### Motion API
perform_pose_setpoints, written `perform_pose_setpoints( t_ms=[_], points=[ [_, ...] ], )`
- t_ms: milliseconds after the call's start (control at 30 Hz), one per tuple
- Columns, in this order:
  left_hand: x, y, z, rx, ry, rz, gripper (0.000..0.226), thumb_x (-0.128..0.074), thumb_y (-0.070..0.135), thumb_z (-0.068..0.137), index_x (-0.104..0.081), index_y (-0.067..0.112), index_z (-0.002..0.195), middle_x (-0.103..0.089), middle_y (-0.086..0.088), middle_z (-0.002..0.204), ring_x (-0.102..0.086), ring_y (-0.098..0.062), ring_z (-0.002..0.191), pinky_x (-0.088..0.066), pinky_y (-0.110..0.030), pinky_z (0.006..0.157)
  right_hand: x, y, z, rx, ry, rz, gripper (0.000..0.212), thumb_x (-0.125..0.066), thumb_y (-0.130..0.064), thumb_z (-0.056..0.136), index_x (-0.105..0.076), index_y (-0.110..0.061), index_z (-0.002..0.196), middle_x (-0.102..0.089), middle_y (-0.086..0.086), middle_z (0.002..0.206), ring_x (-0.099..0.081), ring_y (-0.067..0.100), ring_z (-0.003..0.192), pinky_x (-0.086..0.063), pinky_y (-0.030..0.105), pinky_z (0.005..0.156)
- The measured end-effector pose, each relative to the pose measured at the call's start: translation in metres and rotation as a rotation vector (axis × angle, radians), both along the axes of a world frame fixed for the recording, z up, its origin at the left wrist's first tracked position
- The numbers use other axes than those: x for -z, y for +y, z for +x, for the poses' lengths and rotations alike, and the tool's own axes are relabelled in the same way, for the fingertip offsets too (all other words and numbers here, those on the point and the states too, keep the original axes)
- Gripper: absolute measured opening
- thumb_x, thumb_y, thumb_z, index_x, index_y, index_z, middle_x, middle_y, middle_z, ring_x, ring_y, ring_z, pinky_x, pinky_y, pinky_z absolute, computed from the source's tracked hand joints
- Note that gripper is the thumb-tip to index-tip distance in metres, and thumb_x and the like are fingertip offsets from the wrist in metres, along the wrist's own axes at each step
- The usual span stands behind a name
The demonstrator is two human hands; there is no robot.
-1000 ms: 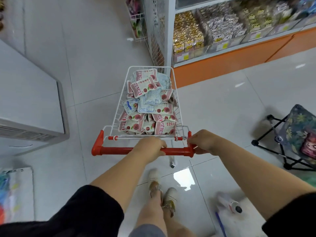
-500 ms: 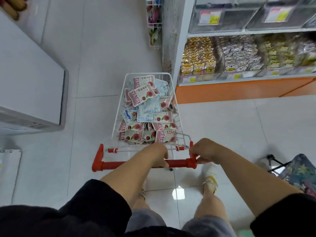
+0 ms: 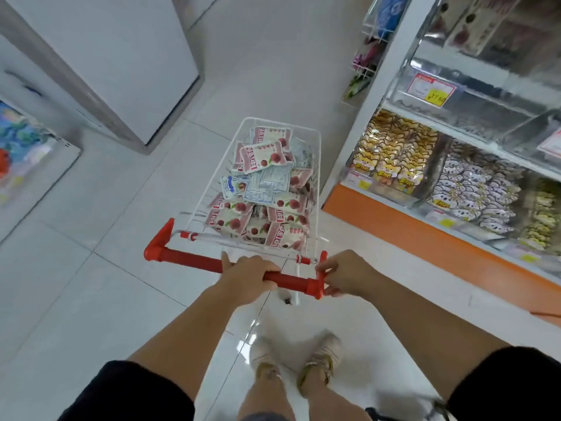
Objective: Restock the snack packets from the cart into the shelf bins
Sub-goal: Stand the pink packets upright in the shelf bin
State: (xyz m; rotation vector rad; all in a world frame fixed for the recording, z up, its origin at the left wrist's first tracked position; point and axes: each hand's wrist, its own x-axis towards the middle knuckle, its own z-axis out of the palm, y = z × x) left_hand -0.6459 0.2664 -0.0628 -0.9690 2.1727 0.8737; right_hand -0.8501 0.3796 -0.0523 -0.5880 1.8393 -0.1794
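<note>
With both hands on the cart, hand state is simple. Left hand (image 3: 247, 276) wraps over the red handle bar (image 3: 188, 258) right of its middle, fingers curled round it, thumb up on the far side. Right hand (image 3: 344, 276) grips the bar's right end at the red corner piece, fingers curled over it.

Snack packets (image 3: 263, 154) sit directly ahead of the hands, heaped in the white wire cart (image 3: 209, 202), with the pile up to the rim. They are mostly pink-and-white with red fruit print, plus a few pale blue ones mid-pile. Print is too blurred to read.

Shelf bins are ahead and right of the right hand. The lower row holds yellow packets (image 3: 391, 153), then grey-white packets (image 3: 473, 189), then yellow-green packets (image 3: 543, 220) furthest right. A clear bin (image 3: 485, 117) sits on the shelf above with a red-and-yellow price tag (image 3: 431, 89); can't tell its contents. An orange plinth (image 3: 425, 238) runs under the lower row, just right of the cart. The cart's far right corner is close to the white shelf upright (image 3: 379, 86); can't tell if they touch.

Ahead and left of the left hand is a white cabinet (image 3: 127, 56), well apart from the cart. Below the hands, two feet in light shoes (image 3: 321, 357) stand on a glossy tile floor (image 3: 91, 299).
</note>
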Motion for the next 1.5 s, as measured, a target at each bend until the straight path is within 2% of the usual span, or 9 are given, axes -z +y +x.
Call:
perform_pose_setpoints(
  t_ms=[100,167,233,367,433,600,800,1167,1500],
  points=[
    [-0.019,0.005,0.003,-0.112,-0.118,0.022,0.037,-0.049,0.023,0.099,-0.064,0.046,0.122,-0.063,0.015,0.117,-0.046,-0.024,0.133,0.005,-0.075,0.111,-0.008,-0.001,0.014,-0.144,-0.052,-0.011,0.041,-0.062,0.007,0.088,-0.070,-0.013,0.123,-0.069,0.009,0.113,-0.073,0.023,0.087,-0.061,0.030,0.079],
    [-0.026,0.005,0.000,-0.136,-0.182,0.065,0.035,-0.044,0.016,0.099,-0.066,0.036,0.117,-0.060,0.012,0.115,-0.046,-0.026,0.134,-0.023,-0.056,0.111,-0.013,0.001,0.032,-0.241,-0.106,-0.017,0.045,-0.057,0.005,0.091,-0.066,-0.015,0.131,-0.069,0.008,0.112,-0.070,0.021,0.089,-0.057,0.029,0.079],
    [-0.024,0.011,0.004,-0.183,-0.212,0.102,0.024,-0.041,0.018,0.099,-0.063,0.023,0.108,-0.051,0.010,0.104,-0.055,-0.021,0.122,-0.040,-0.032,0.088,-0.017,0.002,0.052,-0.354,-0.214,0.004,0.051,-0.054,0.003,0.093,-0.058,-0.018,0.139,-0.066,0.007,0.121,-0.068,0.021,0.100,-0.056,0.033,0.089],
    [-0.001,0.033,0.024,-0.504,-0.149,-0.036,0.032,-0.047,0.031,0.090,-0.063,0.038,0.117,-0.057,0.007,0.121,-0.049,-0.026,0.133,-0.014,-0.069,0.118,-0.020,-0.009,0.059,-0.390,-0.390,-0.043,0.041,-0.056,-0.002,0.096,-0.059,-0.012,0.136,-0.067,0.012,0.128,-0.066,0.020,0.100,-0.054,0.026,0.084],
    [-0.003,0.044,0.019,-0.555,-0.095,-0.171,0.040,-0.050,0.028,0.094,-0.059,0.038,0.131,-0.053,0.002,0.139,-0.043,-0.029,0.139,0.007,-0.074,0.113,-0.012,-0.026,0.036,-0.410,-0.199,-0.191,0.033,-0.057,-0.007,0.098,-0.065,-0.009,0.130,-0.068,0.014,0.126,-0.066,0.022,0.104,-0.052,0.029,0.091],
    [0.010,0.062,-0.015,-0.588,-0.035,-0.250,0.051,-0.048,0.028,0.098,-0.042,0.033,0.148,-0.045,-0.003,0.149,-0.038,-0.028,0.142,-0.001,-0.067,0.119,0.015,-0.080,-0.042,-0.815,0.358,-0.240,0.038,-0.049,-0.023,0.104,-0.055,-0.019,0.141,-0.052,0.006,0.148,-0.049,0.024,0.133,-0.035,0.029,0.108],
    [0.063,0.071,-0.058,-0.843,-0.014,-0.368,0.070,-0.055,0.029,0.095,-0.021,0.031,0.157,-0.032,0.000,0.159,-0.021,-0.025,0.151,0.003,-0.071,0.116,0.095,-0.148,-0.075,-1.148,0.427,-0.275,0.060,-0.049,-0.027,0.101,-0.027,-0.021,0.156,-0.024,0.005,0.164,-0.021,0.025,0.151,-0.023,0.045,0.122],
    [0.117,0.105,-0.069,-0.909,0.011,-0.414,0.094,-0.050,0.039,0.099,0.022,0.025,0.157,-0.002,-0.001,0.167,0.020,-0.038,0.151,-0.006,-0.063,0.121,0.142,-0.121,-0.100,-1.347,0.570,-0.609,0.027,-0.041,-0.025,0.103,-0.067,-0.018,0.098,-0.072,0.002,0.092,-0.065,0.025,0.083,-0.050,0.036,0.081],
    [0.126,0.170,-0.064,-0.593,-0.110,-0.303,0.114,-0.046,0.046,0.098,0.064,0.027,0.120,0.037,-0.010,0.159,0.058,-0.043,0.118,0.010,-0.069,0.114,0.147,0.022,-0.127,-1.040,0.309,-0.467,0.022,-0.056,-0.032,0.099,-0.073,-0.021,0.091,-0.069,-0.005,0.087,-0.061,0.016,0.079,-0.053,0.041,0.073]
  ],
)
